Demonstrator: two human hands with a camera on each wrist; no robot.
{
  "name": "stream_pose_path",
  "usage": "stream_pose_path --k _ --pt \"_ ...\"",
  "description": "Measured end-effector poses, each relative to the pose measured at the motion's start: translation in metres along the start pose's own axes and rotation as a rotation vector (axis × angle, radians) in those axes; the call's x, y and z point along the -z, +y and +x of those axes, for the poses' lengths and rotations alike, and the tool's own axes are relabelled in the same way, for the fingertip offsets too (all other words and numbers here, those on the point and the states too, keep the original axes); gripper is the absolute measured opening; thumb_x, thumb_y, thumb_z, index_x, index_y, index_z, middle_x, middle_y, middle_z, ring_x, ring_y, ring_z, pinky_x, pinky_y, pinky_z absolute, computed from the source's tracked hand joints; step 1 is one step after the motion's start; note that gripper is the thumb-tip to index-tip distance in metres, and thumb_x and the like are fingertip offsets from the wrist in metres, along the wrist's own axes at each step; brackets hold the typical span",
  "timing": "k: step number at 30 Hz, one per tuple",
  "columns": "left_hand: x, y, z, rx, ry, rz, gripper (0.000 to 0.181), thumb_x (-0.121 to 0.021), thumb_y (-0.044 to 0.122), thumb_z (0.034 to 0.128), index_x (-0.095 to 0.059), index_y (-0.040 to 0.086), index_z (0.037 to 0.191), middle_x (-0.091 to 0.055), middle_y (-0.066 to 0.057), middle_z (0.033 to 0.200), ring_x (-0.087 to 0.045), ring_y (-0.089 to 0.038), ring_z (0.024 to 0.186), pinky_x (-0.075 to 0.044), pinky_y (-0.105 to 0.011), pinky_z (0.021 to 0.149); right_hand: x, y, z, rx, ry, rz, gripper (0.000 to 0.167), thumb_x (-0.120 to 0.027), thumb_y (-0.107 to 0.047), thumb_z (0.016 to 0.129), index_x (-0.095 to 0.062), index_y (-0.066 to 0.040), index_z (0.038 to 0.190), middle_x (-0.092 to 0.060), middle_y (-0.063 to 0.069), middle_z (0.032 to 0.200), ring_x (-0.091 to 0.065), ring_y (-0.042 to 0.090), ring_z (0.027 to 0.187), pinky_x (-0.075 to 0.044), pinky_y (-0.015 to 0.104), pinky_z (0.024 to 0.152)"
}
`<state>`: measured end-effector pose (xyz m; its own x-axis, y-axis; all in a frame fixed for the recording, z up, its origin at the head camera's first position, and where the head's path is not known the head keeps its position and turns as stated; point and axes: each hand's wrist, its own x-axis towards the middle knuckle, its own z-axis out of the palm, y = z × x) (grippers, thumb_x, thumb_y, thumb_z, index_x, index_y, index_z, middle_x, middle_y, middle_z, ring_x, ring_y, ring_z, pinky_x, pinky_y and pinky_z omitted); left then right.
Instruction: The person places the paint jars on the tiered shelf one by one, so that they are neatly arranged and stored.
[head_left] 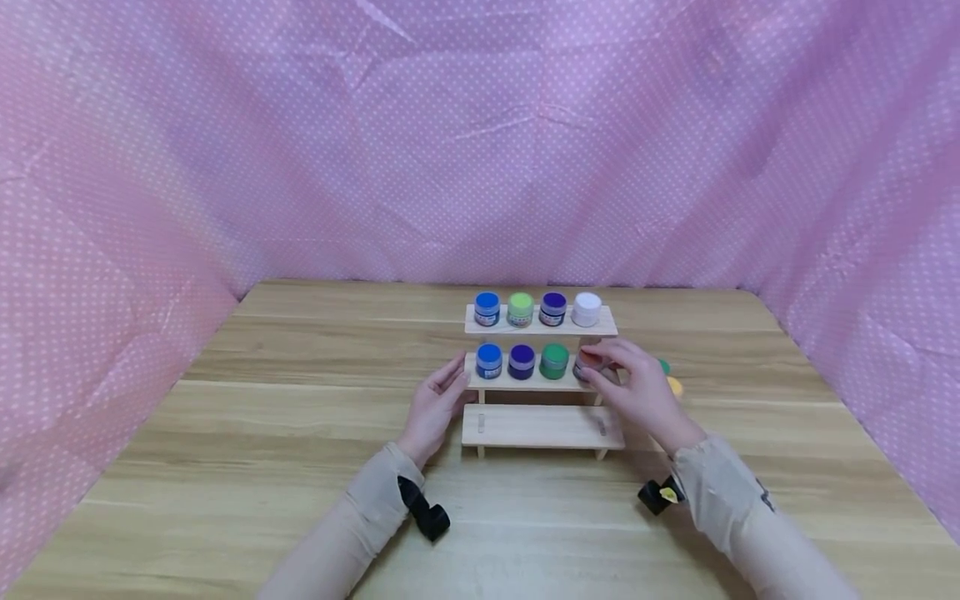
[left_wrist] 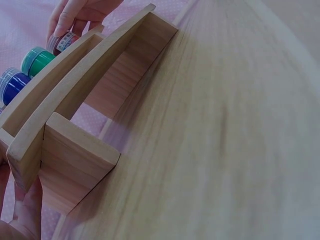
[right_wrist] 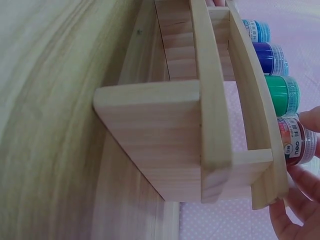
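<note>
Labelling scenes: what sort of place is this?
Likely a staged filming spot, though the room beyond is hidden: pink dotted cloth hangs behind and on both sides of the table, a small rack of jars stands there, and both wrists wear black devices.

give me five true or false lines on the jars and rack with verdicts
The white jar is on the top shelf. True.
The lime jar is on the bottom shelf. False: the lime jar is on the top shelf.
The right hand holds the brown jar. True.
The left hand holds the white jar. False: the left hand is at the left end of the middle shelf.
Beside the brown jar stands a green jar. True.
</note>
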<state>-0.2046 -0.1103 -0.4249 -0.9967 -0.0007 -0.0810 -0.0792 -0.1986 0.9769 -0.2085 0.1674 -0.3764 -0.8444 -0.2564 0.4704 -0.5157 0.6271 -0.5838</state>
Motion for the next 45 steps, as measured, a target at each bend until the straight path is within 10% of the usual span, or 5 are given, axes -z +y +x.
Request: stream_pose_path --k 13,25,45 --pt "-0.004 -0.001 -0.003 -0.023 0.034 -0.024 0.045 -0.053 0.006 0.096 -0.045 0.006 0.14 -0.051 -0.019 0.137 -0.063 -0.01 0.102 -0.057 -0.023 0.078 0.003 0.002 0.001 -0.022 -0.015 0.009 0.036 -0.074 -0.013 0.082 -0.065 -0.006 0.117 -0.065 0.007 0.108 -0.06 0.018 0.095 -0.056 0.036 0.08" --pt "-0.002 0.001 -0.006 -0.002 0.011 0.003 0.044 -0.051 0.012 0.0977 -0.044 0.01 0.141 -0.048 -0.013 0.142 -0.051 -0.026 0.125 -0.052 -0.037 0.095 0.013 0.001 0.0 0.011 0.029 -0.016 0.039 -0.076 -0.008 0.079 -0.064 -0.001 0.115 -0.065 0.013 0.109 -0.061 0.026 0.094 -0.054 0.047 0.079" --pt "-0.001 -0.001 -0.001 -0.022 0.007 -0.002 0.045 -0.053 0.011 0.0968 -0.043 0.007 0.141 -0.047 -0.015 0.142 -0.052 -0.026 0.124 -0.052 -0.038 0.094 0.025 0.016 -0.022 0.088 0.146 -0.037 0.034 -0.076 0.004 0.072 -0.067 0.002 0.104 -0.067 0.014 0.096 -0.056 0.002 0.083 -0.05 0.011 0.073"
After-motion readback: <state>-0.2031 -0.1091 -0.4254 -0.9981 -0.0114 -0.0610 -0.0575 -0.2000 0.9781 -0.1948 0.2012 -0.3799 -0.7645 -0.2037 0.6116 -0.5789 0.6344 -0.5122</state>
